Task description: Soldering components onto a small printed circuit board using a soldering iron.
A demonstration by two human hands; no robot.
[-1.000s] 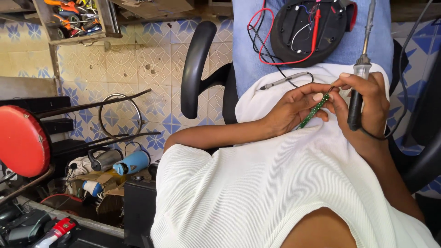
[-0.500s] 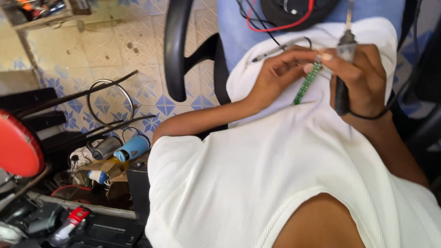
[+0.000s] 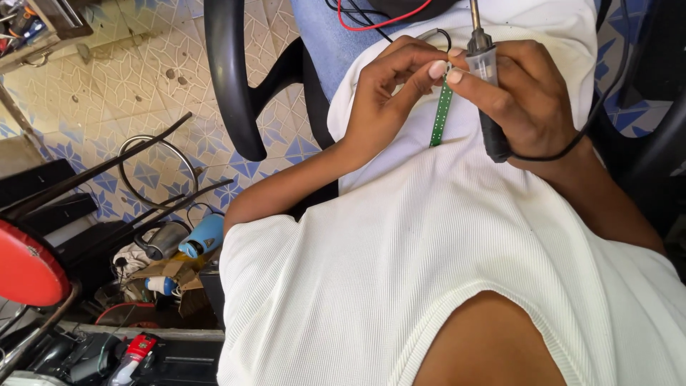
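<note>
1. Left hand (image 3: pixel 386 93): fingers curled, thumb and forefinger closed on the top end of a narrow green circuit strip (image 3: pixel 442 114), held above the lap against the white shirt (image 3: pixel 400 264).
2. Right hand (image 3: pixel 532 96): wrapped shut round the black grip of a soldering iron (image 3: pixel 484 78), metal shaft pointed up and away, thumb tip touching the strip's top end beside the left forefinger.
3. Strip: hung nearly upright between both hands, lower end free over the shirt.
4. Handling, judged: very light, thin, stiff yet easily snapped if bent; small parts on its face likely delicate, so best taken by the long edges or a bare end.
5. Iron: light, rigid, tip probably hot; safe only at the insulated grip, black cord (image 3: pixel 572 146) trailing past the wrist.
6. Nearby: black chair armrest (image 3: pixel 232 78), tiled floor (image 3: pixel 114 78), blue-tipped tool (image 3: pixel 202 236) among clutter.
</note>
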